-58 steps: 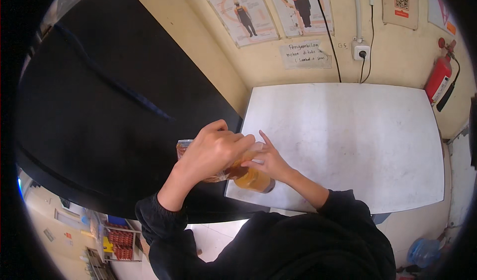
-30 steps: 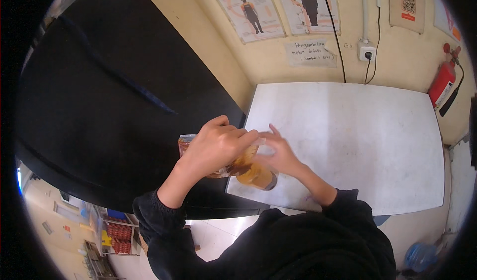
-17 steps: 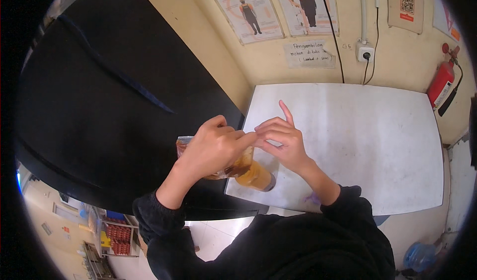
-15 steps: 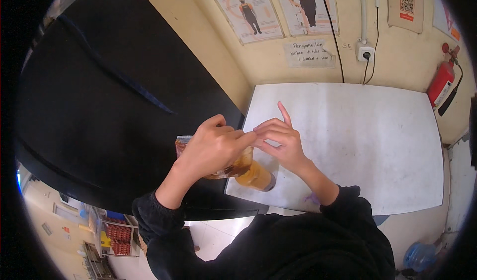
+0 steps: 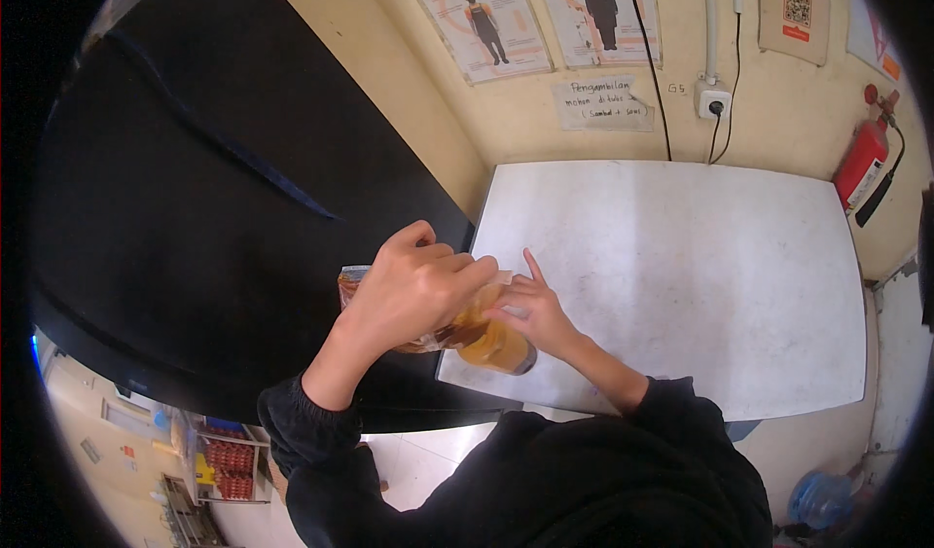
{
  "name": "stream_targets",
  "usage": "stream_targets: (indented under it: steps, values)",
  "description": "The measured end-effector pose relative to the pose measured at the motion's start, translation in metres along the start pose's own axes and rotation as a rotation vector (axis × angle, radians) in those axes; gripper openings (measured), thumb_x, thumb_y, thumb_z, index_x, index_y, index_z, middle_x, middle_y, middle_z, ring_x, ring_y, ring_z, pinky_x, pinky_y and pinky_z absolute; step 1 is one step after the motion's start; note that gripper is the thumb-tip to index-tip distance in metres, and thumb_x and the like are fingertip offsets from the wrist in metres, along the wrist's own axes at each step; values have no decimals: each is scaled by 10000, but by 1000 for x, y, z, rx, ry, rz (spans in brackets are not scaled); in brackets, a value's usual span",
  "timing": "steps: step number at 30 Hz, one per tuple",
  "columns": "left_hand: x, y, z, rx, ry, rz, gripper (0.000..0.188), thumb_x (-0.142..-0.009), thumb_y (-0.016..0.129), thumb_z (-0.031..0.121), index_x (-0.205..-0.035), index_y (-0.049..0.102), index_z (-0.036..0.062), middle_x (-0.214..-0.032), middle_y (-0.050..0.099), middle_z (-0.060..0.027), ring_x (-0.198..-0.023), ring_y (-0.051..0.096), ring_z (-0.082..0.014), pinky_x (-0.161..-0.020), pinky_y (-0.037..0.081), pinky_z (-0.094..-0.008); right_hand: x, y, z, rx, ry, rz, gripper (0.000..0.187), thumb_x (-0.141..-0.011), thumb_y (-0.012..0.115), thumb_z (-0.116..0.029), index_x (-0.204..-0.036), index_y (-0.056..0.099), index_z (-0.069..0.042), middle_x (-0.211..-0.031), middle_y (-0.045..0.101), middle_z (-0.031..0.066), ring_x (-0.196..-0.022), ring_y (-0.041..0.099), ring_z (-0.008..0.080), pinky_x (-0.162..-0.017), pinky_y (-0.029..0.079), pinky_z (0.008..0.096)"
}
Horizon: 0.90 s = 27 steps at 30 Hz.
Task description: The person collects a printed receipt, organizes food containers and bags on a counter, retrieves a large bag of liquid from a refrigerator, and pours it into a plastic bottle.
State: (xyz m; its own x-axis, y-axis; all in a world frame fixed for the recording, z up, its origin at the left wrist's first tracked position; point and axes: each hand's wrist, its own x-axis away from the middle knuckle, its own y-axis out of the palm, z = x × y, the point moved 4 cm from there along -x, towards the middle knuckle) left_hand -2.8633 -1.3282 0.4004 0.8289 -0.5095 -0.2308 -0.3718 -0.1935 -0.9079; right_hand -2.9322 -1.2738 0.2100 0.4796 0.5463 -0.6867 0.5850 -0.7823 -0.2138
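A clear plastic bag with dark brown and amber contents hangs from my left hand, whose closed fingers grip its upper part. My right hand is at the bag's right side, thumb and bent fingers closed around its edge, one finger sticking up. A pale corner of the film shows between the two hands. Below and behind the bag, a container of yellow-orange contents with a dark end lies or leans by the white table's near left edge; the bag hides part of it.
The white table stands against a wall with posters and a plugged socket. A large black surface borders it on the left. A red fire extinguisher hangs at right; a blue water jug is on the floor.
My right hand has moved down from beside the left fingertips to the bag's side, its raised finger lower. My left hand and the bag have barely moved.
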Motion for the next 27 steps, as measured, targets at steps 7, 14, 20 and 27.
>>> stream_targets:
  steps: [7,14,20,27]
  values:
    - [-1,2,-2,-13,-2,9,131,-697,656,152,-806,590,120,-586,578,-12,-545,565,-152,-628,418,-283,15,18,18,42,-14,-57,190,-786,682,-255,-726,661,-75,-763,649,18,-849,596,163,-1111,135,540]
    - [-6,-3,-7,7,-34,25,163,-723,705,249,-701,594,132,-525,538,-3,-503,530,-142,-597,408,-286,14,12,15,161,-12,-134,237,-777,691,-300,-810,679,-65,-875,648,58,-916,580,208,-1107,139,542]
    - [-6,-2,-8,58,-67,91,261,-716,708,352,-665,584,128,-530,542,-1,-506,531,-142,-570,388,-276,-36,-20,-42,-331,-4,69,227,-740,738,-239,-860,684,-54,-912,657,84,-904,598,217,-1093,220,500]
    - [13,-28,-28,211,-379,64,328,-646,793,334,-702,600,75,-598,584,-30,-513,544,-149,-576,404,-249,-58,-46,-53,-211,-15,136,84,-763,719,-148,-809,712,-79,-762,676,61,-724,630,196,-1037,331,474]
